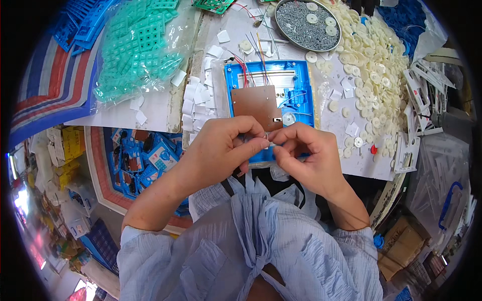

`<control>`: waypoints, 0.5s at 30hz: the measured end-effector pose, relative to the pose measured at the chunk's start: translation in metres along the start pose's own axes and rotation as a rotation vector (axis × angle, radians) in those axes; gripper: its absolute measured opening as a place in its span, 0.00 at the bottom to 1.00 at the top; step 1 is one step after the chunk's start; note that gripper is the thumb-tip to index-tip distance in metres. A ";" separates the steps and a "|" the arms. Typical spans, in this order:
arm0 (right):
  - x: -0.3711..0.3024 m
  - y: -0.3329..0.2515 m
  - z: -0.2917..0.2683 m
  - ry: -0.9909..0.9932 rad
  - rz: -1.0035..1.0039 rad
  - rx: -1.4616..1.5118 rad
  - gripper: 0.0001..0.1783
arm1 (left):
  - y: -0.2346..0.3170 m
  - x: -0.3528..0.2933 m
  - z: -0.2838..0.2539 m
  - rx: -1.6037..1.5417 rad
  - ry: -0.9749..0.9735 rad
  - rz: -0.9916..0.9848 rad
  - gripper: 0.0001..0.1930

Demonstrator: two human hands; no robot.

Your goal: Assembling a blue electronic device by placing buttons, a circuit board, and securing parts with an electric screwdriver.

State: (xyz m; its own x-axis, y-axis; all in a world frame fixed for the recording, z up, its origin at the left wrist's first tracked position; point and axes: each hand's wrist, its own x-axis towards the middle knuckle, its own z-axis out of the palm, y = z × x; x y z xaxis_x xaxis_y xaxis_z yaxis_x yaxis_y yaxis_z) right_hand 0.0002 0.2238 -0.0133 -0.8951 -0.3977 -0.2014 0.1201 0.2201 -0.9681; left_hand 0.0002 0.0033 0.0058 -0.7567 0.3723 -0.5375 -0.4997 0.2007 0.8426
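Both hands meet over the near edge of a blue plastic housing (pixel 309 95), fingertips almost touching. My left hand (pixel 223 148) is closed in a pinch, thumb against the fingers. My right hand (pixel 314 155) pinches from the other side. Between the fingertips shows a tiny pale bit with a thin wire-like loop, mostly covered by the fingers. A brown circuit board (pixel 254 105) lies in the housing, with red and other thin wires rising past its far side. Beside the board sits a white round disc (pixel 288 119).
A round metal tray (pixel 307 25) of screws stands at the back. Cream discs (pixel 379 75) are heaped on the right, white paper squares (pixel 198 98) left of the housing. Green keypads (pixel 143 45) lie on plastic film farther left. A bin of blue units (pixel 145 158) stands below the table edge.
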 end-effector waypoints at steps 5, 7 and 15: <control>0.002 -0.004 0.002 -0.001 -0.124 -0.165 0.09 | -0.011 -0.001 0.002 -0.008 0.023 0.071 0.05; 0.003 -0.004 0.005 0.012 -0.169 -0.194 0.10 | -0.012 -0.002 0.003 -0.002 0.031 0.095 0.04; 0.007 -0.013 0.003 -0.034 -0.128 -0.231 0.08 | -0.009 -0.005 0.002 0.023 0.025 0.103 0.05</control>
State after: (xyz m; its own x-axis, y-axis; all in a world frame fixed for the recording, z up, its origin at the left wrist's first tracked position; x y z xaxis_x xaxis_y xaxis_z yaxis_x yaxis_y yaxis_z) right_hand -0.0059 0.2158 -0.0028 -0.8813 -0.4642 -0.0883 -0.0977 0.3619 -0.9271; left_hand 0.0093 0.0014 0.0016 -0.8136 0.3696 -0.4488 -0.4094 0.1840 0.8936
